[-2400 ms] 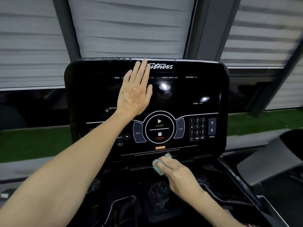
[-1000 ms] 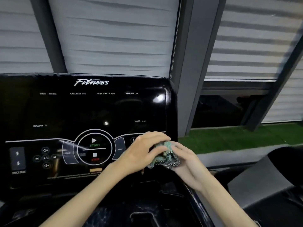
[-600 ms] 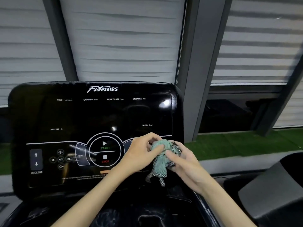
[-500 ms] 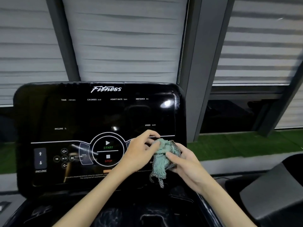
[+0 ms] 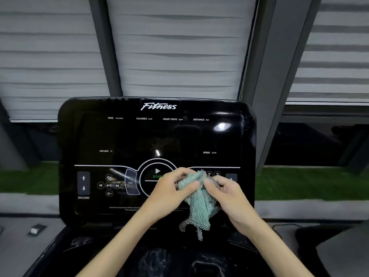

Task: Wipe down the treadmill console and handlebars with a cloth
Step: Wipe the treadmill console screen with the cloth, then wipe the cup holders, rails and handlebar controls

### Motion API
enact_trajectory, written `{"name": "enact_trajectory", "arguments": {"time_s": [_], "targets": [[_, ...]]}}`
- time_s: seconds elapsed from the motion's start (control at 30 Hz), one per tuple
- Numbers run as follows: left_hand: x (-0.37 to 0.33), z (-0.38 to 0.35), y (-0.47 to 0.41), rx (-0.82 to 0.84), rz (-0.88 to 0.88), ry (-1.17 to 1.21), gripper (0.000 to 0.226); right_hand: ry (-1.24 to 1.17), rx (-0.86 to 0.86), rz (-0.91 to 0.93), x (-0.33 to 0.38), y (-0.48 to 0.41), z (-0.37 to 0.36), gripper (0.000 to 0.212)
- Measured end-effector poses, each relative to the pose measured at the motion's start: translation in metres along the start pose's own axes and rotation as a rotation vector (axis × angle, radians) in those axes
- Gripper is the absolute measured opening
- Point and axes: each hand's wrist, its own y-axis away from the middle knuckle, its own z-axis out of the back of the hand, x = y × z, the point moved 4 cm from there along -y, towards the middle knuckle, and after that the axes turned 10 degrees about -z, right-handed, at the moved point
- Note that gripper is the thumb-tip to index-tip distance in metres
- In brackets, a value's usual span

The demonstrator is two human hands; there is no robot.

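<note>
The single view comes from a camera on the person's head, facing forward and tilted a little down. It is wide-angle: the window posts [image 5: 279,76] splay outward toward the top. The console [image 5: 157,140] stands square-on and close, filling the middle of the frame. Both forearms enter from the bottom edge, and the left hand [image 5: 169,193] and right hand [image 5: 229,196] meet on the cloth [image 5: 197,204] just below centre, near the lens. Blinds [image 5: 179,47] fill the background above, and a grass strip [image 5: 309,182] runs behind at the sides.
</note>
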Motion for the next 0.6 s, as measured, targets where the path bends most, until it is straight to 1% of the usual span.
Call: {"name": "enact_trajectory", "arguments": {"time_s": [0.03, 0.1, 0.17, 0.3, 0.37, 0.43, 0.5, 0.53, 0.6], "targets": [[0.002, 0.006, 0.001, -0.036, 0.014, 0.019, 0.016, -0.005, 0.053, -0.017, 0.0, -0.001, -0.005, 0.028], [0.006, 0.017, 0.005, -0.079, 0.02, 0.052, 0.013, 0.014, 0.129, -0.047, -0.001, -0.006, -0.017, 0.032], [0.009, 0.027, 0.013, -0.136, 0.047, 0.062, 0.013, 0.044, 0.165, -0.054, -0.001, -0.013, -0.03, 0.035], [0.022, 0.056, 0.036, -0.311, 0.131, 0.077, 0.013, 0.019, 0.284, -0.086, -0.007, -0.025, -0.07, 0.029], [0.031, 0.074, 0.054, -0.396, 0.181, 0.062, 0.015, 0.016, 0.376, -0.1, -0.011, -0.028, -0.096, 0.033], [0.038, 0.091, 0.074, -0.483, 0.221, 0.042, 0.015, 0.091, 0.429, -0.097, -0.017, -0.031, -0.123, 0.047], [0.043, 0.107, 0.095, -0.552, 0.252, 0.009, 0.014, 0.241, 0.435, -0.085, -0.025, -0.032, -0.15, 0.061], [0.046, 0.114, 0.105, -0.575, 0.268, -0.004, 0.015, 0.309, 0.423, -0.066, -0.027, -0.031, -0.163, 0.063], [0.052, 0.13, 0.123, -0.596, 0.289, -0.029, 0.018, 0.392, 0.382, -0.01, -0.029, -0.029, -0.189, 0.057]]}}
